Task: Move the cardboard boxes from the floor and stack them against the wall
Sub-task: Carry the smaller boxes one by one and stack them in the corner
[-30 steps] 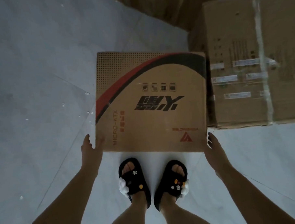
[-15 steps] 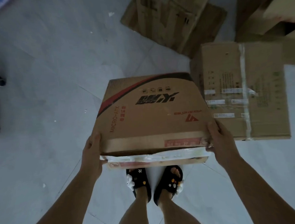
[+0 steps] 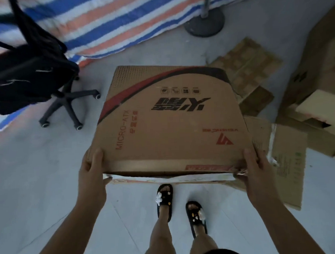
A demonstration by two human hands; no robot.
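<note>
Two hands, the left hand (image 3: 91, 168) and right hand (image 3: 255, 164), gripped the brown printed cardboard box's (image 3: 172, 117) near corners; its torn taped edge risked giving way.

Printed box (image 3: 174, 119) is off the floor (image 3: 31, 190) now, held up in front of the person; a second ago it lay flat with both hands only at its near corners. Left hand (image 3: 92, 176) and right hand (image 3: 255, 169) now grip those corners. View swung: office chair (image 3: 32, 79), striped tarp (image 3: 119, 19) and flattened cardboard (image 3: 245, 71) came into frame. Feet (image 3: 164, 202) now staggered.
</note>
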